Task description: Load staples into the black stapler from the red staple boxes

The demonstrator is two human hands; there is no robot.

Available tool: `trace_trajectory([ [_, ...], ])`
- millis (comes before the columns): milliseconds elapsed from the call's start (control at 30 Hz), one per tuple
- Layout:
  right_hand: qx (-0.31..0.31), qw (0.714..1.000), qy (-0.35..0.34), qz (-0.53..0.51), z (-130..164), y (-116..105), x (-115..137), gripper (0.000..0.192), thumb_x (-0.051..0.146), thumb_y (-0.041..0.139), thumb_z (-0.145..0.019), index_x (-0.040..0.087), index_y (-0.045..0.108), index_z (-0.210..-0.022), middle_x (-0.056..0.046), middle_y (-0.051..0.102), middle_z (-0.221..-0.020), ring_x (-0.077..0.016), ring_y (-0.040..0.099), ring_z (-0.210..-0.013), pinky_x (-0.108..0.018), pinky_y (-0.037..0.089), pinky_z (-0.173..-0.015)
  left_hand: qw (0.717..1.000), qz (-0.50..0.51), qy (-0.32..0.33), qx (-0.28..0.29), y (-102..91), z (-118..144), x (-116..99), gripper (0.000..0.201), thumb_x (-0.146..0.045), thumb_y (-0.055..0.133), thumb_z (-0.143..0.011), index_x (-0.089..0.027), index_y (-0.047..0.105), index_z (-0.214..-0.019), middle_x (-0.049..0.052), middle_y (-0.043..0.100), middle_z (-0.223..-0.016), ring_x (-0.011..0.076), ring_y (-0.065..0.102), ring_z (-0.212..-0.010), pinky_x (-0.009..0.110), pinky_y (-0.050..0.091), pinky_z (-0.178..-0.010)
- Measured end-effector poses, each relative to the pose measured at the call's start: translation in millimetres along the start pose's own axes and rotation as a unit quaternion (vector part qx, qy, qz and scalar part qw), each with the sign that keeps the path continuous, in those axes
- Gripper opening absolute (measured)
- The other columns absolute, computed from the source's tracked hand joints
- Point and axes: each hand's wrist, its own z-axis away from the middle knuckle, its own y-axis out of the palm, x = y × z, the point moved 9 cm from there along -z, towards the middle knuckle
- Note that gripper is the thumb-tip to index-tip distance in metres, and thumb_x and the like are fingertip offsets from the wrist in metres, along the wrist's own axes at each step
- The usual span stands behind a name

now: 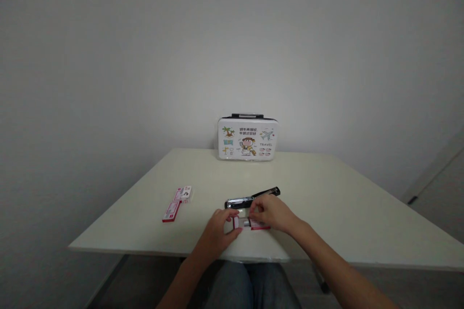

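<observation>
A small red-and-white staple box (260, 226) lies on the table close to me, its pale inner tray (237, 223) slid out to the left. My left hand (216, 232) grips the tray end, thumb at the near side and fingers at the far side. Over the box, my right hand (270, 211) has its fingertips pinched together; whatever is between them is too small to make out. Just beyond both hands rests a black and silver stapler (238, 202), hinged wide open, its black arm reaching to the right. The right hand partly covers the stapler and the box.
To the left lie two red-and-white boxes, a nearer one (171, 212) and a farther one (178, 193), with a small clear-and-white pack (186, 194) beside them. A white printed case (248, 141) with a black handle stands at the table's back, near the wall.
</observation>
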Motion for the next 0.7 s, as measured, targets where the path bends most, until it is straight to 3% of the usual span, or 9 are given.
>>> trace_trajectory([
  [133,0.036,0.992,-0.061,0.105,-18,2,51,0.014,0.024,0.07,-0.073,0.024,0.08,-0.083,-0.008,0.074,-0.079,-0.024,0.066,-0.074,-0.028,0.036,-0.062,1.0,0.009,-0.01,0.006,0.1,0,2,0.045,-0.023,0.073,-0.08,-0.029,0.062,-0.123,0.004,0.064,-0.109,0.0208,0.06,-0.101,0.034,0.049,-0.092],
  [267,0.058,0.986,-0.092,0.125,-24,8,65,0.015,0.022,0.071,-0.07,0.022,0.079,-0.082,-0.01,0.074,-0.079,-0.0257,0.067,-0.075,-0.029,0.038,-0.064,1.0,0.018,-0.016,0.011,-0.1,0,0,0.043,-0.023,0.074,-0.079,-0.029,0.063,-0.12,0.003,0.064,-0.109,0.0207,0.06,-0.1,0.035,0.049,-0.091],
  [367,0.054,0.99,-0.105,0.077,-19,7,51,0.014,0.025,0.07,-0.073,0.025,0.077,-0.085,-0.003,0.072,-0.076,-0.0195,0.064,-0.071,-0.025,0.036,-0.062,1.0,0.02,-0.019,0.005,-0.5,0,1,0.044,-0.022,0.074,-0.078,-0.028,0.062,-0.121,0.004,0.064,-0.109,0.0209,0.06,-0.1,0.036,0.049,-0.092],
  [567,0.004,0.991,-0.052,-0.125,9,2,-17,0.016,0.024,0.064,-0.082,0.02,0.072,-0.095,0.002,0.061,-0.069,-0.0127,0.055,-0.062,-0.022,0.033,-0.056,1.0,0.018,-0.017,-0.004,-2.5,-1,-2,0.046,-0.02,0.072,-0.078,-0.028,0.062,-0.122,0.004,0.064,-0.111,0.0212,0.06,-0.101,0.036,0.049,-0.093],
  [700,-0.004,0.978,-0.025,-0.205,28,14,-43,0.037,0.038,0.068,-0.086,0.021,0.069,-0.118,0.003,0.058,-0.071,-0.0135,0.052,-0.064,-0.022,0.036,-0.057,0.999,-0.009,-0.014,-0.03,-7.4,-2,-8,0.036,-0.027,0.071,-0.08,-0.027,0.065,-0.116,0.005,0.065,-0.108,0.0225,0.059,-0.103,0.035,0.049,-0.091],
])
